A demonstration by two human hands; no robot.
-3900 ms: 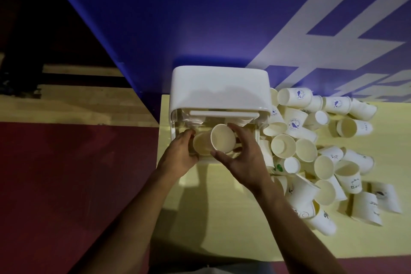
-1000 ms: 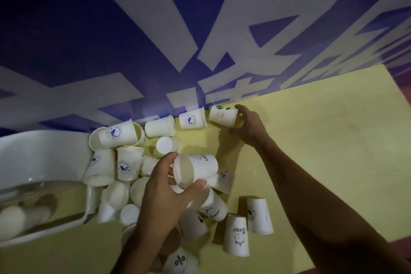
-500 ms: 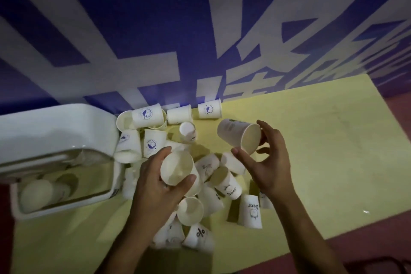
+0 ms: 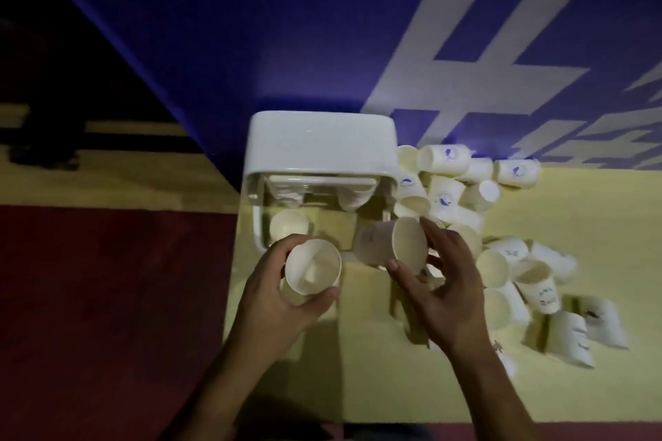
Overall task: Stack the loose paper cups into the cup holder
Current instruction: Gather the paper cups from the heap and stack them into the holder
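Head view: nearest me, the table (image 4: pixel 394 387) is ending just under my forearms, and its left edge is dropping to the red floor (image 4: pixel 107 297) right beside my left hand (image 4: pixel 276 301). That hand is gripping the left cup (image 4: pixel 313 270), mouth toward me, fingers curled round its wall. My right hand (image 4: pixel 444 290) is pinching the right cup (image 4: pixel 390 243) at its rim, tipped on its side with its bottom pointing left. The hands are apart, one cup each, both just in front of the cup holder (image 4: pixel 320 140).

I am judging that nesting one cup into the other first, then sliding the pair onto the cup already inside (image 4: pixel 290 224) the clear front, is going to go cleanest. I am wanting a light grip, since paper walls crush.

Open room is lying in the bare strip between my arms. On the right, the pile of cups (image 4: pixel 501 261) is crowding my right hand and sitting just beside the holder. Behind everything, the blue banner (image 4: pixel 250 29) is closing off the back.
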